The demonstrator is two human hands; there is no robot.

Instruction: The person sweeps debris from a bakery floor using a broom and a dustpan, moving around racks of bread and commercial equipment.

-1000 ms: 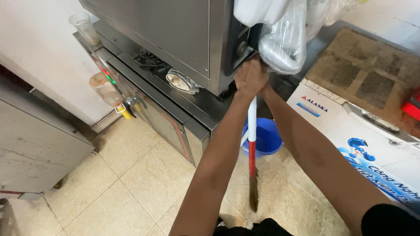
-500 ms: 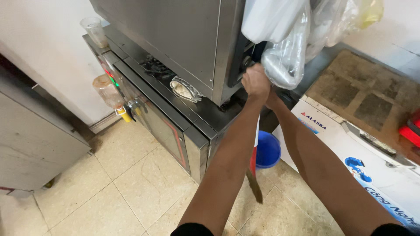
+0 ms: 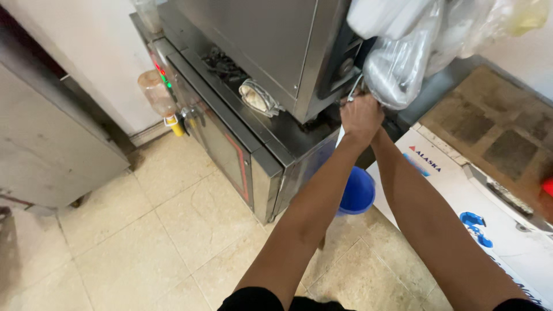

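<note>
Fingers of both hands [image 3: 361, 117] clench together by clear bags [image 3: 397, 63] of unclear contents; blue bucket [image 3: 357, 191] below.

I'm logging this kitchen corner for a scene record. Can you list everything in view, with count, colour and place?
Oven: one, steel grey, top centre, on a lower unit.
Lower unit: one, steel with red trim, on the floor.
Clear bags: a bunch, translucent, hanging top right.
Bucket: one, blue, on the floor between the forearms.
Chest freezer: one, white, right.
Plastic bottle: one, clear with yellow cap, hanging neck down at the lower unit's left end.
Floor tiles: beige.
Left hand: at the bags, fingers closed.
Right hand: hidden behind the left; only its forearm shows.
</note>
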